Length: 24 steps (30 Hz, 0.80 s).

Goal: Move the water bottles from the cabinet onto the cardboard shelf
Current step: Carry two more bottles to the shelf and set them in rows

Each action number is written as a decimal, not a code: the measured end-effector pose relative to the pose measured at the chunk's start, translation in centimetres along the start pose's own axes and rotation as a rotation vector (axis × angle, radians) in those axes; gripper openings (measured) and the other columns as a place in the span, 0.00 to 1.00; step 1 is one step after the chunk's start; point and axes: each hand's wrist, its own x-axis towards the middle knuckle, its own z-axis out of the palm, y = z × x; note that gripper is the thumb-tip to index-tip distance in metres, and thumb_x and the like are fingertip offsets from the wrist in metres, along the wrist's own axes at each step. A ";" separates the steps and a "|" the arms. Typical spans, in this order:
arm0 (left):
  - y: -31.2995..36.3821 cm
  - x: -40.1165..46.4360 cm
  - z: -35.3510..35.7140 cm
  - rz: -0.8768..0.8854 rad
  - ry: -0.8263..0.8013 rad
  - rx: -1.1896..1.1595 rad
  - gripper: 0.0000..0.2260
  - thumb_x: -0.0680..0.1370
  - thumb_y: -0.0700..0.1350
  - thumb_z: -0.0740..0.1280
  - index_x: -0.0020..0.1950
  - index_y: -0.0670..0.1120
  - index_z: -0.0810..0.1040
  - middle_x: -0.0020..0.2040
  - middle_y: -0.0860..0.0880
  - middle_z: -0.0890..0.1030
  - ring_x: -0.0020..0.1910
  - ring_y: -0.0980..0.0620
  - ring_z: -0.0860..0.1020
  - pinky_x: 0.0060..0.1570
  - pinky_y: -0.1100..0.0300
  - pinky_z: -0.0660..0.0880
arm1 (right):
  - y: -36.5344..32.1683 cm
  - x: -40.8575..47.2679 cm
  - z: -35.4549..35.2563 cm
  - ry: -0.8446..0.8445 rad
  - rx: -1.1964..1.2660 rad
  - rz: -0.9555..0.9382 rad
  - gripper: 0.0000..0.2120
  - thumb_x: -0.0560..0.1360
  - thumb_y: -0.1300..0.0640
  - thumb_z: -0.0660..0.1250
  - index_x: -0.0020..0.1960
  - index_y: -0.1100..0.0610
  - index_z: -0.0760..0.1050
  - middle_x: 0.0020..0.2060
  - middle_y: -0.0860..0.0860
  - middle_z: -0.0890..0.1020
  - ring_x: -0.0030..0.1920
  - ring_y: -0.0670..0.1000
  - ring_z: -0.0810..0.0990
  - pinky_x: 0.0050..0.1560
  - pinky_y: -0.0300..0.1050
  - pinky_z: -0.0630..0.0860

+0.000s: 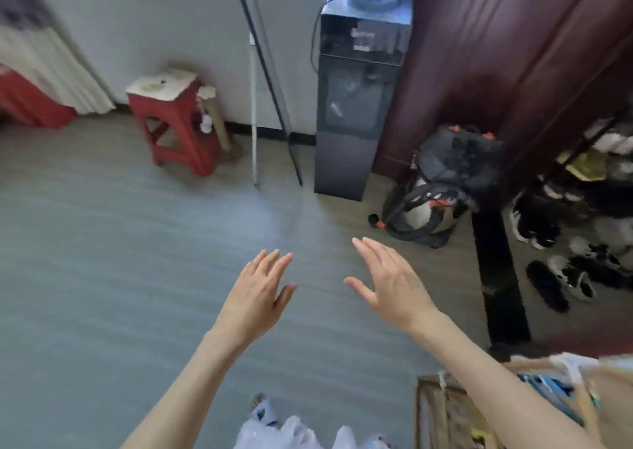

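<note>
My left hand [261, 289] and my right hand [390, 284] are both held out over the grey floor, palms down, fingers spread, holding nothing. A cardboard piece [442, 411] with blue-labelled things behind it shows at the lower right corner, partly hidden by my right forearm. No loose water bottles and no cabinet are visible in this blurred view.
A dark water dispenser [352, 106] stands against the wall next to a dark red door [496, 54]. A black backpack [445, 181] lies on the floor beside it. Shoes [565, 260] crowd a rack at right. A red stool [174, 119] sits at left.
</note>
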 end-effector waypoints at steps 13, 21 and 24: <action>-28.1 -12.6 -11.2 -0.760 0.279 -0.024 0.27 0.73 0.58 0.52 0.65 0.44 0.71 0.62 0.41 0.76 0.63 0.38 0.72 0.60 0.42 0.70 | -32.7 22.5 13.0 -0.226 0.062 -0.668 0.30 0.72 0.41 0.58 0.67 0.60 0.66 0.62 0.59 0.75 0.60 0.61 0.75 0.60 0.53 0.72; -42.5 -12.3 -16.8 -1.006 0.464 0.009 0.32 0.71 0.61 0.46 0.69 0.45 0.65 0.69 0.43 0.69 0.70 0.43 0.63 0.69 0.51 0.58 | -46.4 35.9 19.1 -0.302 0.057 -0.906 0.32 0.72 0.37 0.51 0.69 0.56 0.62 0.65 0.56 0.72 0.63 0.58 0.72 0.64 0.53 0.70; -48.1 -10.5 -19.4 -1.068 0.494 0.017 0.33 0.71 0.62 0.45 0.70 0.47 0.64 0.70 0.44 0.67 0.71 0.44 0.61 0.70 0.53 0.56 | -51.0 42.4 20.8 -0.309 0.062 -0.962 0.31 0.73 0.38 0.55 0.69 0.57 0.63 0.64 0.56 0.72 0.63 0.58 0.72 0.64 0.54 0.69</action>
